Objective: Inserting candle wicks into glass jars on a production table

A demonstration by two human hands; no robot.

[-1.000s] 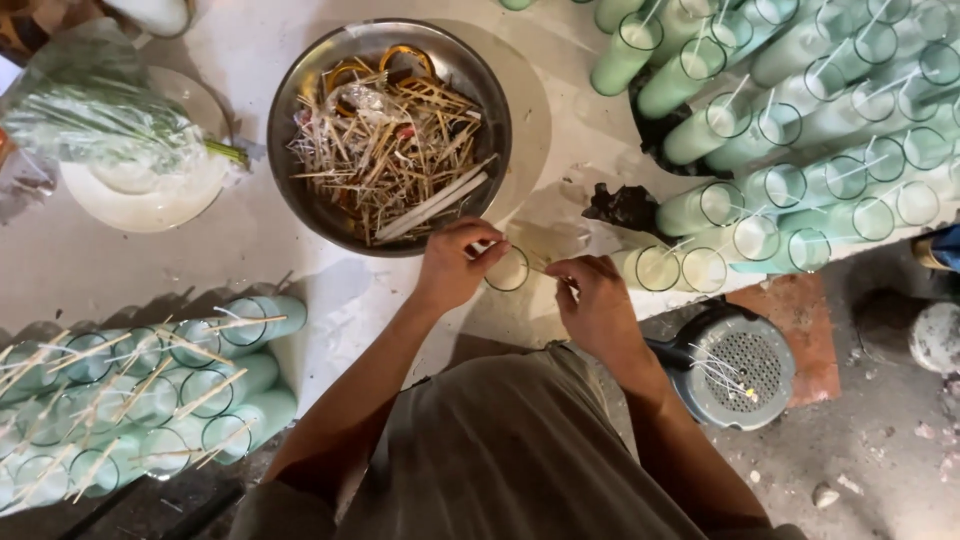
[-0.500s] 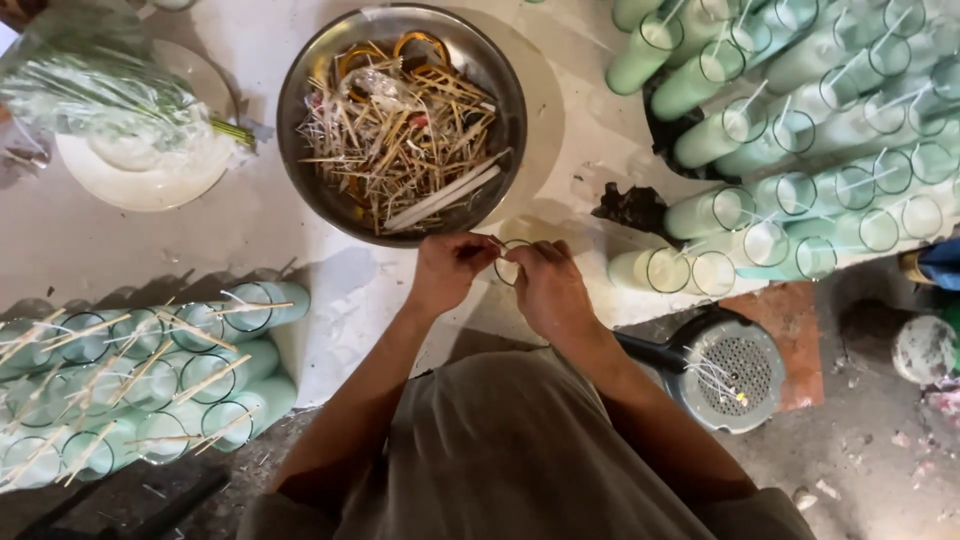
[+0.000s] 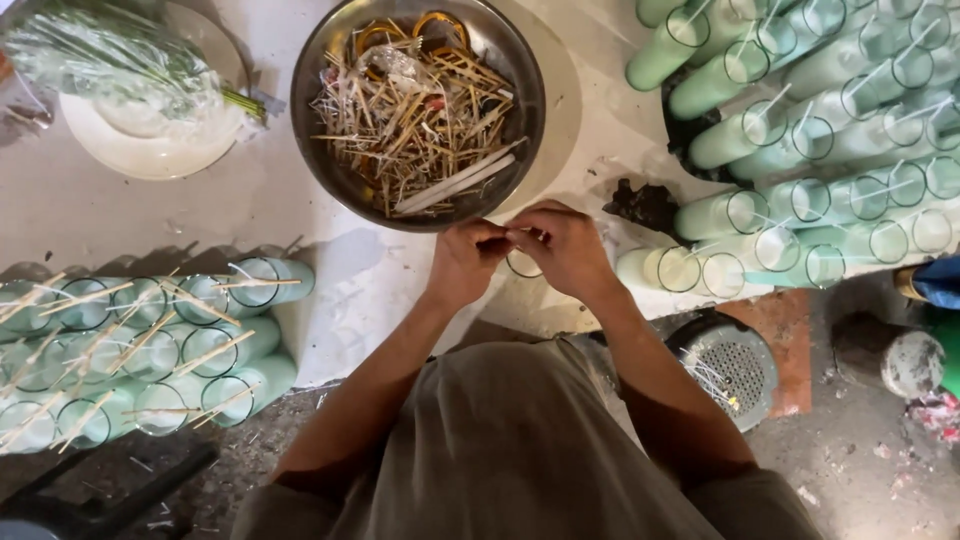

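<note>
Two hands meet in the middle, fingertips pressed together. The left hand [image 3: 465, 262] and right hand [image 3: 562, 250] pinch something tiny between them (too small to tell what). Just under the right hand sits one glass [image 3: 523, 265], partly hidden. Left of the arms stand about a dozen green glasses [image 3: 150, 350] with sticks across their tops. Many more glasses [image 3: 810, 150] crowd the right side. Just past the fingers is one metal bowl [image 3: 330, 160] full of sticks, its rim almost touching them. One white plate [image 3: 140, 155] lies far left, with bare table between.
</note>
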